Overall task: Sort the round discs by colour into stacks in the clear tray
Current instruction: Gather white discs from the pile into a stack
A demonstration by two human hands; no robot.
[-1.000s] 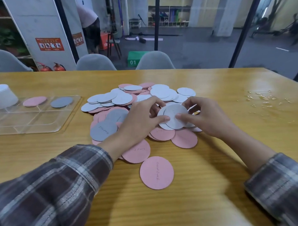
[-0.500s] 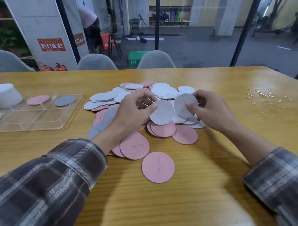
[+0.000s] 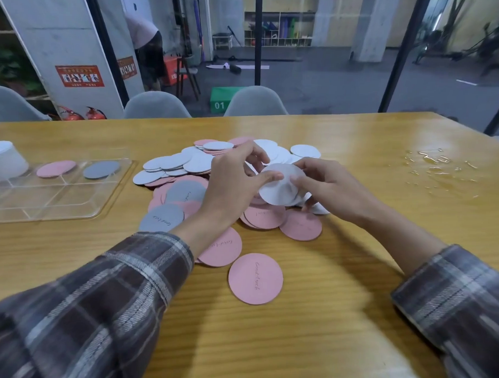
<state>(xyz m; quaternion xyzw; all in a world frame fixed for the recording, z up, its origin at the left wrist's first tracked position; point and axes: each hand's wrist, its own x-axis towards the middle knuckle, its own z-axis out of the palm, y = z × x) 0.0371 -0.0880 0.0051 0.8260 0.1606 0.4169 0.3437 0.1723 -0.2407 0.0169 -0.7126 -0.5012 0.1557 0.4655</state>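
White discs (image 3: 281, 187), a small sheaf of them, sit pinched between my two hands above the middle of the heap. My left hand (image 3: 231, 185) closes on their nine o'clock edge with thumb across the face, and my right hand (image 3: 325, 186) closes on the three o'clock edge the same way, so both grips are narrow and full. How many discs are in the sheaf I cannot tell; the edges overlap and blur.

To do this step well, I judge I should square the sheaf before it travels: tap the rims level between my palms so nothing fans out, and check that no pink or grey one has slipped in. Thin card like this slides readily, so firm pressure on the faces matters more than a squeeze at the rims.

The clear tray (image 3: 110, 200) lies well off at nine o'clock on the table (image 3: 351, 322). Its far compartments hold a pink disc (image 3: 56, 168) and a grey disc (image 3: 101, 169); white should go into its own section, not onto either. A white cup-like object (image 3: 3, 161) stands at the tray's far left and partly hides that end.

Most of the pile (image 3: 186, 169) is unsorted, so the task looks barely begun. Loose pink ones lie at six o'clock, one (image 3: 255, 278) apart from the heap.
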